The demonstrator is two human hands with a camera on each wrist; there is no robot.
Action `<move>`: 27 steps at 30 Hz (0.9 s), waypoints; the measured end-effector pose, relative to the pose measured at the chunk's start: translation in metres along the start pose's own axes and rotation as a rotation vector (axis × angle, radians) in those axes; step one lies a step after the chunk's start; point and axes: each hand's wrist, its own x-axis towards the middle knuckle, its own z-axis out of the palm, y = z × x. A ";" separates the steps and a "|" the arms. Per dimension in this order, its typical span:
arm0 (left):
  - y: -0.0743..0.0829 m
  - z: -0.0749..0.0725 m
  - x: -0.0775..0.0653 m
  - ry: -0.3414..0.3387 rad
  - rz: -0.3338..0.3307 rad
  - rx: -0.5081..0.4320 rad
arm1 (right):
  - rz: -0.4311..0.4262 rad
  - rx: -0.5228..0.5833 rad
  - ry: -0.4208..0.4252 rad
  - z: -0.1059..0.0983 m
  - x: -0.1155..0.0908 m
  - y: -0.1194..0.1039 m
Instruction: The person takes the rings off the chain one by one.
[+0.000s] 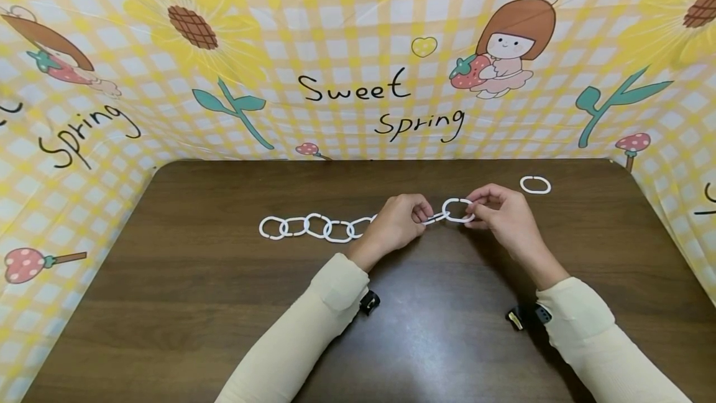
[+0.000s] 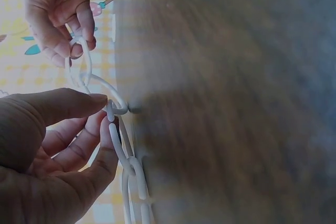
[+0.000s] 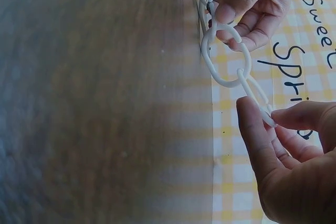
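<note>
A chain of white plastic links [image 1: 306,227] stretches across the table from the left to between the two hands. My left hand [image 1: 394,222] pinches one of its links between thumb and forefinger, hiding part of the chain in the head view. The right hand [image 1: 503,213] pinches the end link [image 3: 251,90] at its far side. That end link passes through a larger-looking middle link [image 3: 209,68], which hangs between the hands in the right wrist view. Small slits show in several links.
One loose white link [image 1: 535,192] lies on the brown wooden table [image 1: 168,303], beyond the right hand. A yellow checked cloth [image 1: 347,17] with printed flowers and figures rises behind the table and at both sides.
</note>
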 end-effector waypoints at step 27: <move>0.000 -0.004 0.002 0.020 0.000 -0.031 | -0.006 -0.006 0.003 -0.001 -0.002 0.000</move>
